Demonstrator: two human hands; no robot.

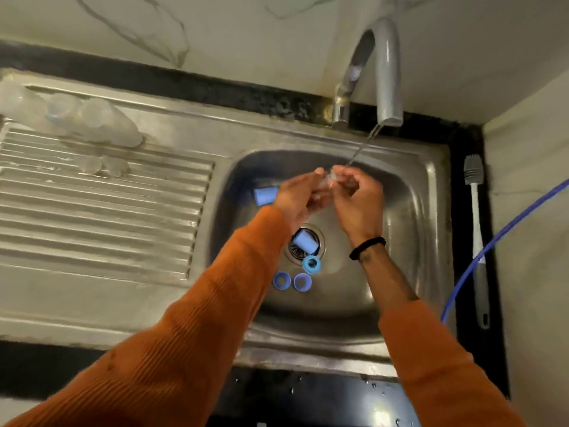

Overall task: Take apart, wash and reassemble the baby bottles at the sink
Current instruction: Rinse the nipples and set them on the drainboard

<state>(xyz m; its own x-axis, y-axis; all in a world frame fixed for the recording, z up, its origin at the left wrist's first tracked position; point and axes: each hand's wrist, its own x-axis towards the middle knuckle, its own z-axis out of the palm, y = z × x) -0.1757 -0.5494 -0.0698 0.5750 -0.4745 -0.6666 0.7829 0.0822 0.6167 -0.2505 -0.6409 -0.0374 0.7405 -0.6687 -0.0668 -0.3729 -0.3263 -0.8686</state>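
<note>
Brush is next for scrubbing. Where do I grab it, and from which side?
Grip the brush by its grey handle end, nearest you, coming from above with the right hand. It lies flat on the dark counter strip right of the sink, head pointing away. The wall is close on its right, and a blue hose crosses its shaft.

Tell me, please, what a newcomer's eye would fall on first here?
Both hands, left hand and right hand, meet under the faucet stream, pinching a small clear part over the sink. Blue bottle pieces lie around the drain, and clear bottles lie on the drainboard at far left.
</note>
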